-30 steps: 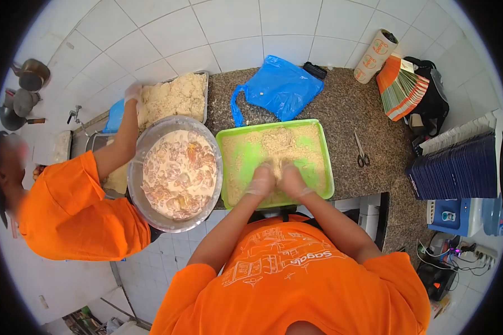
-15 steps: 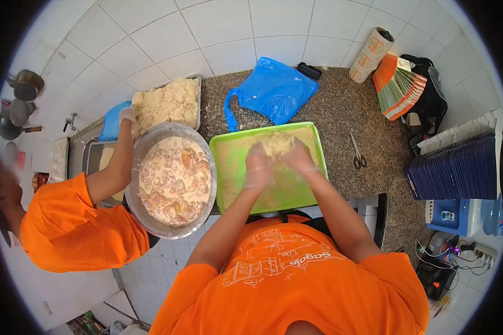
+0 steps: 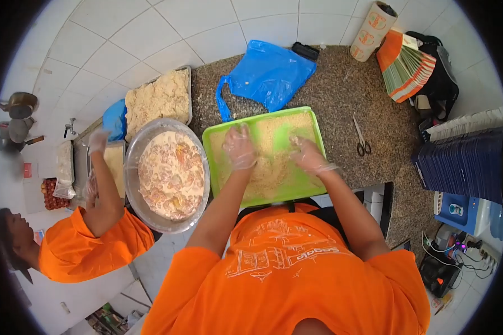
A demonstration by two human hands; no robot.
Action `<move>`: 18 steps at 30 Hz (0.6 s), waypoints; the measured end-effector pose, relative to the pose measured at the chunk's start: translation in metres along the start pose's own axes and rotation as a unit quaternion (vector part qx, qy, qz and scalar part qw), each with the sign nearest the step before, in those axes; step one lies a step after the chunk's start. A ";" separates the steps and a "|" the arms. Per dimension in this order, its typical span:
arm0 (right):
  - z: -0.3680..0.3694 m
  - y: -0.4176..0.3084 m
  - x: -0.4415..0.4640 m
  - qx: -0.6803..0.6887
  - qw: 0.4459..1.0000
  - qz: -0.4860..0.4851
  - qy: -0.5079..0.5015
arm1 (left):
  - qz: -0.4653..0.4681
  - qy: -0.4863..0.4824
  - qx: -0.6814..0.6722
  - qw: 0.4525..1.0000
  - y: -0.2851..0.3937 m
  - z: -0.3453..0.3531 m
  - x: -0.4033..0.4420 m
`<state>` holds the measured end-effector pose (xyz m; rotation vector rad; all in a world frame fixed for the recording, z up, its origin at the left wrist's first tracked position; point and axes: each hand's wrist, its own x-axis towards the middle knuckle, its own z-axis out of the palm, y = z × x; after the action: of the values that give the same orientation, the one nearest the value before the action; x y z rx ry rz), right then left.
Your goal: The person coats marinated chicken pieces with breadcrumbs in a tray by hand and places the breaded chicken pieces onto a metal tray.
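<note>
A lime-green tray (image 3: pixel 279 197) with fine, pale breadcrumb-like crumbs (image 3: pixel 269 170) spread over its bottom lies in front of me. My left hand (image 3: pixel 240 148), in a clear plastic glove, is over the left half with its fingers apart and nothing visible in them. On the right side my gloved right hand (image 3: pixel 310 157) hovers low over the crumbs, fingers loosely spread, crumbs stuck to the fingertips. Bare green shows between the hands. Left of the tray is a large metal bowl (image 3: pixel 129 181) of raw meat pieces (image 3: pixel 172 176) in a creamy liquid.
A co-worker in an orange shirt (image 3: pixel 89 245) stands left, arms over another tray. Behind the bowl is a tray heaped with crumb-coated pieces (image 3: pixel 157 100). A blue plastic bag (image 3: pixel 271 72), scissors (image 3: pixel 361 137), a plastic roll (image 3: pixel 373 33) and stacked dark-blue booklets (image 3: pixel 458 164) are also around.
My hands were together at the tray's back, lifting a heap of crumbs; now they are apart and the heap is down. The co-worker's arm has moved back from the coated pieces.
</note>
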<state>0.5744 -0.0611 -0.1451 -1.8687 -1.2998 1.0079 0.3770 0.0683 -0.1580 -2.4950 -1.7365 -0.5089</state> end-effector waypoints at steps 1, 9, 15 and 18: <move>-0.008 -0.013 -0.007 0.078 0.996 0.050 -0.019 | 0.022 -0.022 0.005 1.000 -0.002 -0.005 -0.001; -0.028 -0.037 -0.032 0.215 0.967 0.129 -0.044 | -0.001 -0.055 0.033 0.998 0.030 -0.003 -0.031; 0.001 0.010 -0.018 0.210 0.974 -0.061 0.064 | 0.077 -0.221 -0.029 0.972 0.053 -0.024 -0.044; -0.003 -0.009 -0.043 0.067 0.998 0.012 -0.009 | 0.069 -0.188 0.025 0.979 0.047 -0.015 -0.044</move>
<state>0.5631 -0.0996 -0.1261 -1.7824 -1.1927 1.0999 0.4026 0.0077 -0.1503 -2.7869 -1.6349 0.0224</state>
